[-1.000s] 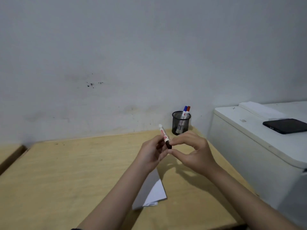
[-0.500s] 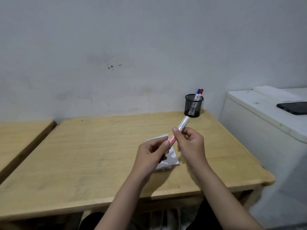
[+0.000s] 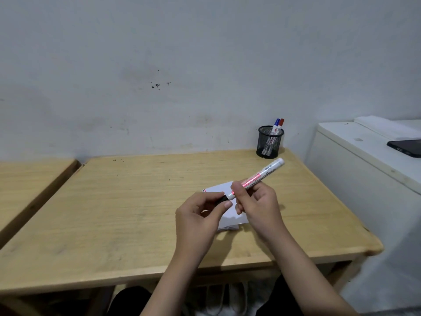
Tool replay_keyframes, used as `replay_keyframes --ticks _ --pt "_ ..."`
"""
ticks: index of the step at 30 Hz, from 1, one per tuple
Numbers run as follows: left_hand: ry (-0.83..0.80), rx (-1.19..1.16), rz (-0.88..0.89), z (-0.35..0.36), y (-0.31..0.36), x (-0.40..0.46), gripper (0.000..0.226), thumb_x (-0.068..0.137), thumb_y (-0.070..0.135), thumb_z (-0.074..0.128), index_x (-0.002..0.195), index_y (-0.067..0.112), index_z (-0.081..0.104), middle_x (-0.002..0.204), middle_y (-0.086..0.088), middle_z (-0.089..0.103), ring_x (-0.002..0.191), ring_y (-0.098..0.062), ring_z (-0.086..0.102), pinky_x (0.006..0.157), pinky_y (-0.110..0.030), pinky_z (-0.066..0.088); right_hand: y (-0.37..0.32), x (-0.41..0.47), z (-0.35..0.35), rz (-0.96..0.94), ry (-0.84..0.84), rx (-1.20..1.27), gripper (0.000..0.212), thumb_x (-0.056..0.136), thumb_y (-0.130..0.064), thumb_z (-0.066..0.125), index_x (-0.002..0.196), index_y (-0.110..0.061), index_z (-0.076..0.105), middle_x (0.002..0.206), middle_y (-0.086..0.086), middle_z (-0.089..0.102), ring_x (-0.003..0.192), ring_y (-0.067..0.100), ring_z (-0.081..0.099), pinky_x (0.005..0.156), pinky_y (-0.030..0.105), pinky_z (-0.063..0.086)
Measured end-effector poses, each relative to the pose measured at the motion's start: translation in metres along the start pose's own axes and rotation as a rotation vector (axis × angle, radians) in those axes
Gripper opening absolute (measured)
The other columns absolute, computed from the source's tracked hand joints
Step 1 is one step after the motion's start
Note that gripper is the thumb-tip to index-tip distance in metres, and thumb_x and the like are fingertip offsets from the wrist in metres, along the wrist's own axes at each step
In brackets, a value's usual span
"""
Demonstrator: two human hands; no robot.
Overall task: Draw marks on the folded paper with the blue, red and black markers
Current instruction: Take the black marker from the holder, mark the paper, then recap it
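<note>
Right hand [image 3: 257, 206] clamps the white black-capped marker [image 3: 262, 175]; left hand [image 3: 200, 215] pinching its black cap [image 3: 222, 199] should pull straight off, over the folded white paper [image 3: 218, 187].

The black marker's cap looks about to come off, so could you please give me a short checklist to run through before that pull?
1. Right hand grips the black marker barrel: ok.
2. Left hand fingers pinch the black cap: ok.
3. Cap already loosened from the barrel: cannot tell.
4. Folded paper lies on the table below the hands: ok.
5. Blue marker and red marker stand ready in the mesh cup: ok.
</note>
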State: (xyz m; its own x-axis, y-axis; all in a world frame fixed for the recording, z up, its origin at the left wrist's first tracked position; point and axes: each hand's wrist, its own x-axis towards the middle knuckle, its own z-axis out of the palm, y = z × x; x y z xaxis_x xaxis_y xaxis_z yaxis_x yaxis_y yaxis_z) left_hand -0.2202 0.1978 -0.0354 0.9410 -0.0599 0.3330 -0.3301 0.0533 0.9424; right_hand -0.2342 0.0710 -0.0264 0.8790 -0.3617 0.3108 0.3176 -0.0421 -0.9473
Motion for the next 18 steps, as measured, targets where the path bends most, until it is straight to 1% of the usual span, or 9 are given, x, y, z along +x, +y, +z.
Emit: replay_keyframes --ticks 4,7,9,11,13,14,16,17,18 --pt "-0.009 0.090 0.083 -0.003 -0.002 0.002 0.019 0.072 0.004 0.075 0.077 0.023 0.074 0.078 0.001 0.074 0.074 -0.009 0.069 0.066 -0.017 0.052 0.001 0.001 0.002 -0.060 -0.041 0.037 0.021 0.076 -0.031 0.064 0.072 -0.011 0.060 0.053 -0.005 0.059 0.045 0.011 0.048 0.049 0.019 0.042" --pt "-0.044 0.108 0.088 -0.005 -0.001 0.005 0.017 0.079 0.003 0.067 0.079 0.019 0.074 0.078 -0.004 0.073 0.063 -0.013 0.070 0.064 -0.026 0.056 0.004 0.003 0.002 -0.105 -0.057 0.055 0.014 0.082 -0.022 0.063 0.073 -0.012 0.060 0.057 -0.005 0.058 0.049 0.013 0.048 0.052 0.021 0.044" --pt "-0.049 0.096 0.075 -0.007 -0.001 0.007 0.018 0.082 0.002 0.063 0.081 0.017 0.073 0.078 -0.007 0.072 0.061 -0.014 0.069 0.064 -0.027 0.057 0.005 0.005 0.000 -0.125 -0.038 0.068 0.015 0.083 -0.024 0.064 0.075 -0.012 0.060 0.060 -0.005 0.059 0.051 0.013 0.049 0.053 0.022 0.046" --pt "-0.033 0.095 0.069 -0.013 -0.006 0.015 0.022 0.084 0.002 0.061 0.082 0.020 0.072 0.080 -0.006 0.071 0.066 -0.014 0.068 0.067 -0.025 0.057 0.006 0.009 -0.003 -0.096 0.045 0.113 0.019 0.080 -0.031 0.065 0.078 -0.012 0.062 0.061 -0.005 0.061 0.051 0.012 0.050 0.054 0.023 0.047" --pt "0.001 0.131 0.056 -0.021 -0.014 0.030 0.026 0.083 0.002 0.062 0.083 0.027 0.071 0.084 -0.002 0.071 0.074 -0.015 0.067 0.071 -0.024 0.055 0.009 0.014 -0.009 -0.043 0.129 0.164 0.022 0.076 -0.032 0.065 0.080 -0.011 0.062 0.060 -0.005 0.060 0.051 0.010 0.049 0.055 0.025 0.046" --pt "0.015 0.161 0.040 -0.025 -0.019 0.041 0.028 0.083 0.003 0.063 0.084 0.029 0.071 0.086 0.000 0.071 0.078 -0.012 0.067 0.072 -0.022 0.054 0.011 0.015 -0.012 -0.025 0.150 0.171 0.021 0.076 -0.032 0.065 0.079 -0.011 0.062 0.059 -0.005 0.059 0.050 0.009 0.049 0.056 0.025 0.046" --pt "0.030 0.235 -0.006 -0.031 -0.027 0.064 0.026 0.080 0.004 0.066 0.082 0.029 0.069 0.082 0.006 0.069 0.072 0.003 0.063 0.067 -0.010 0.048 0.015 0.014 -0.016 -0.007 0.162 0.147 0.019 0.076 -0.032 0.066 0.078 -0.013 0.063 0.058 -0.006 0.059 0.050 0.010 0.049 0.056 0.026 0.046" --pt "0.037 0.279 -0.030 -0.033 -0.032 0.077 0.023 0.079 0.003 0.067 0.081 0.026 0.068 0.078 0.008 0.068 0.066 0.005 0.060 0.062 -0.005 0.045 0.018 0.012 -0.017 0.001 0.163 0.125 0.019 0.076 -0.032 0.066 0.077 -0.014 0.064 0.058 -0.006 0.059 0.051 0.011 0.049 0.057 0.027 0.046" --pt "0.038 0.325 -0.056 -0.034 -0.036 0.088 0.018 0.077 0.003 0.068 0.081 0.021 0.066 0.074 0.007 0.066 0.063 0.002 0.058 0.059 -0.005 0.044 0.021 0.010 -0.017 0.008 0.161 0.103 0.020 0.076 -0.034 0.066 0.077 -0.014 0.065 0.058 -0.005 0.060 0.051 0.012 0.049 0.058 0.027 0.046"
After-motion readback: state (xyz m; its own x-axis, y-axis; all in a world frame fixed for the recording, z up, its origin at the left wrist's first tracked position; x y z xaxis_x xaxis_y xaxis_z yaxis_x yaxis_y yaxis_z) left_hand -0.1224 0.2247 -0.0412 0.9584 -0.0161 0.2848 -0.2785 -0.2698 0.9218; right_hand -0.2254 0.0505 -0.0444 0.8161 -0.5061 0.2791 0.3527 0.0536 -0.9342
